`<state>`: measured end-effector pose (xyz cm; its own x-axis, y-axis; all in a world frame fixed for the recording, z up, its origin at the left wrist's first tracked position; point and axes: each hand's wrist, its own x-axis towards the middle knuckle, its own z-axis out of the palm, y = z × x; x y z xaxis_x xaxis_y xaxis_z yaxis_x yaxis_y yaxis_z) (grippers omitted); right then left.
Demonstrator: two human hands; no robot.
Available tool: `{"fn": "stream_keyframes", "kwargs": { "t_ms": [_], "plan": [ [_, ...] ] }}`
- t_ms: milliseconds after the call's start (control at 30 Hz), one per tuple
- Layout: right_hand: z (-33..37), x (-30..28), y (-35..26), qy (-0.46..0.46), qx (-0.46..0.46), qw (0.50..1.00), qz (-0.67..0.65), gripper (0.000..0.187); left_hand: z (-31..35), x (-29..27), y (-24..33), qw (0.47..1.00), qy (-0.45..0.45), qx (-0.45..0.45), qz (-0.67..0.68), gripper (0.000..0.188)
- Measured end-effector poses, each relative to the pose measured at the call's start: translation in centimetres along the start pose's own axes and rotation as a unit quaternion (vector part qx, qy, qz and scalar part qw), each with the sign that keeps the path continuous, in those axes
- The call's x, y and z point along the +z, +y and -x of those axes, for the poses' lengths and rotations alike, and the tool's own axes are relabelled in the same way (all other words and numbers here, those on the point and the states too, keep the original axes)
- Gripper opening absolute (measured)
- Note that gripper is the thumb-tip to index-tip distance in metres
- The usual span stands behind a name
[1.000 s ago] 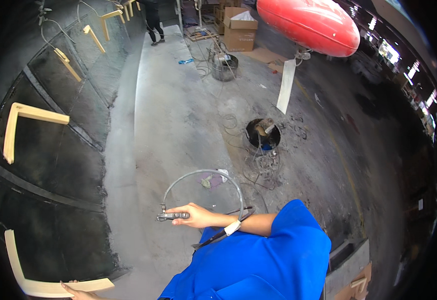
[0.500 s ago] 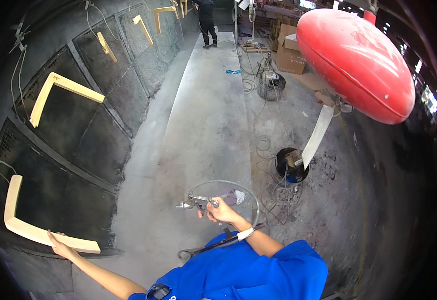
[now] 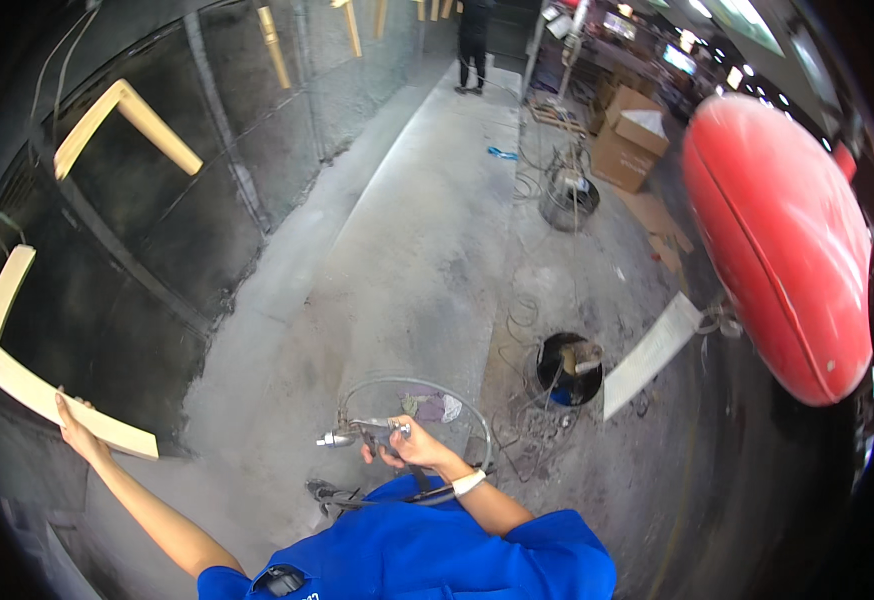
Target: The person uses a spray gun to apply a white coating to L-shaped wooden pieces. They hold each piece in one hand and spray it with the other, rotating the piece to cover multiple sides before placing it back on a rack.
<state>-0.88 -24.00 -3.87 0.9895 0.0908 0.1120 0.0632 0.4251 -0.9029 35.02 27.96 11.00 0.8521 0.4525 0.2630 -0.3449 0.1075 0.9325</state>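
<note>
At the left, my left hand (image 3: 79,430) grips the lower arm of an L-shaped pale wooden piece (image 3: 32,385), its fingers partly behind the wood. A thin wire reaches the upper end of this piece. My right hand (image 3: 404,445) is wrapped round the handle of a metal spray gun (image 3: 362,432), whose nozzle points left toward the wood. A grey hose (image 3: 482,420) loops from the gun past my right wrist. The gun and the wooden piece are well apart.
More wooden pieces hang along the dark wall, including a bent one (image 3: 122,95). A red rounded tank (image 3: 782,240) looms at the right, above a pale strip (image 3: 652,355). Black buckets (image 3: 557,385) and a cardboard box (image 3: 629,140) stand on the floor. A person (image 3: 473,45) stands far back.
The view has turned, so the red tank sits lower and farther right. My left hand still grips the wooden piece, and my right hand still holds the spray gun.
</note>
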Motion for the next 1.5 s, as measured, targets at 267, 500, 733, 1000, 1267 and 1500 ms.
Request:
{"fn": "stream_keyframes", "kwargs": {
  "t_ms": [267, 500, 733, 1000, 1267, 1500],
  "plan": [
    [-3.4, 0.4, -1.3, -0.083, 0.039, 0.995, -0.026, 0.096, 1.6, 0.8, 2.1, 0.983, 0.111, 0.021, -0.147, 0.051],
    [-9.2, 2.6, -2.0, -0.106, 0.1, 0.989, -0.035, 0.077, 3.7, 4.2, 4.7, 0.997, 0.075, 0.014, 0.016, 0.034],
    [-17.7, 3.7, -1.3, -0.174, 0.062, 0.954, 0.235, 0.092, 3.7, 4.3, 1.6, 0.997, -0.004, 0.011, 0.081, 0.036],
    [-26.0, 10.6, -0.3, -0.165, 0.054, 0.957, 0.232, 0.069, 2.0, 2.4, 2.2, 0.998, -0.05, 0.024, 0.023, 0.043],
    [-30.5, 10.0, 0.4, -0.2, 0.05, 0.931, 0.301, 0.062, 0.3, 2.6, 0.4, 0.998, -0.044, 0.053, 0.016, 0.048],
    [-37.8, 5.0, -1.4, -0.191, 0.02, 0.943, 0.27, 0.051, -0.8, 6.8, 1.0, 0.996, -0.008, -0.013, 0.089, 0.041]
  ]
}}
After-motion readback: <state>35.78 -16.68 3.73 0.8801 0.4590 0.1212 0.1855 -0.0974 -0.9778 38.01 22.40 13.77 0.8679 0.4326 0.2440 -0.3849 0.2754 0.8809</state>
